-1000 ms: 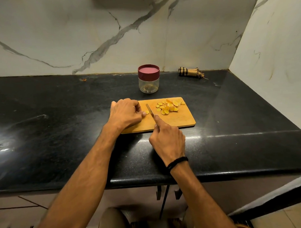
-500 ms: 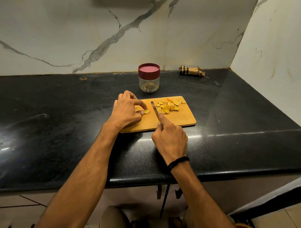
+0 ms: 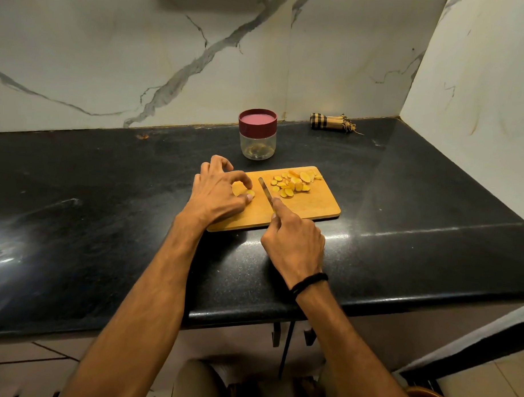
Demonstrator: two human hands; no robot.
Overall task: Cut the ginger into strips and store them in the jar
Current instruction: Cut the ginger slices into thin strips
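A wooden cutting board (image 3: 308, 209) lies on the black counter. My left hand (image 3: 216, 193) pinches a small ginger piece (image 3: 240, 190) on the board's left part, between thumb and forefinger. My right hand (image 3: 293, 244) grips a knife (image 3: 265, 191), forefinger along its spine, blade pointing away, just right of the ginger piece. A pile of ginger slices (image 3: 294, 183) lies at the board's far right. The clear jar (image 3: 257, 138) with a dark red lid stands shut behind the board.
The black counter (image 3: 106, 207) meets marble walls at the back and right. A rolled checked cloth (image 3: 331, 122) lies in the far right corner. The counter's front edge runs below my wrists.
My left hand has opened its fingers and uncovered the ginger piece it pinches. The knife has shifted slightly right, away from that piece, toward the slice pile.
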